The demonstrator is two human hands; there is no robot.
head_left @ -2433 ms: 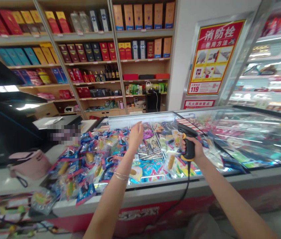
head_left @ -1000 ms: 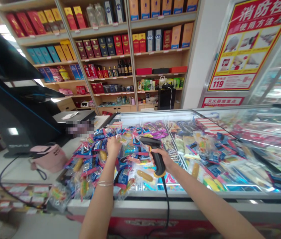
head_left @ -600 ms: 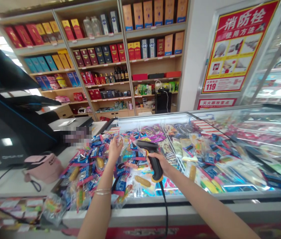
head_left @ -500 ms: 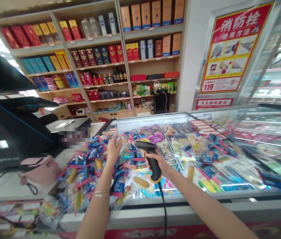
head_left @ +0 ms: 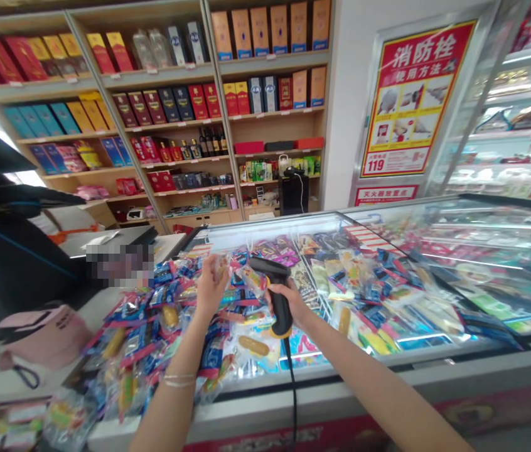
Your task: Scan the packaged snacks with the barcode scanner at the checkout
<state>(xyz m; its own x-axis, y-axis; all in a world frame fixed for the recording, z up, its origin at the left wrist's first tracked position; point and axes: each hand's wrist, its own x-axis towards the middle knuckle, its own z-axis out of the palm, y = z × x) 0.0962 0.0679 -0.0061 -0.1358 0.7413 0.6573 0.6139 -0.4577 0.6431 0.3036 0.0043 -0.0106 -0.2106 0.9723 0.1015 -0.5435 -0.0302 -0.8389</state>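
Observation:
My right hand (head_left: 290, 300) is wrapped round the handle of a black and yellow barcode scanner (head_left: 281, 314), its head pointing left and its cable hanging down over the freezer's front edge. To its left, my left hand (head_left: 211, 290) has its fingers closed on a clear plastic snack packet (head_left: 221, 269), partly hidden by the fingers. Another clear packet with a coloured label (head_left: 254, 280) shows just below the scanner head; whether it touches my hand I cannot tell. Around both hands lie many blue and pink snack packets (head_left: 137, 342) and a wrapped corn cob (head_left: 253, 345).
The packets cover the glass-topped chest freezer (head_left: 246, 402). A pink cap-like item (head_left: 44, 336) lies on the counter at left, beside a dark checkout machine (head_left: 6, 251). Shelves of boxed bottles (head_left: 166, 103) stand behind, with a red notice (head_left: 418, 100) on the wall.
My view has turned a little to the right, so everything sits further left. My left hand's fingers have curled in more around the packet. The scanner stays in my right hand.

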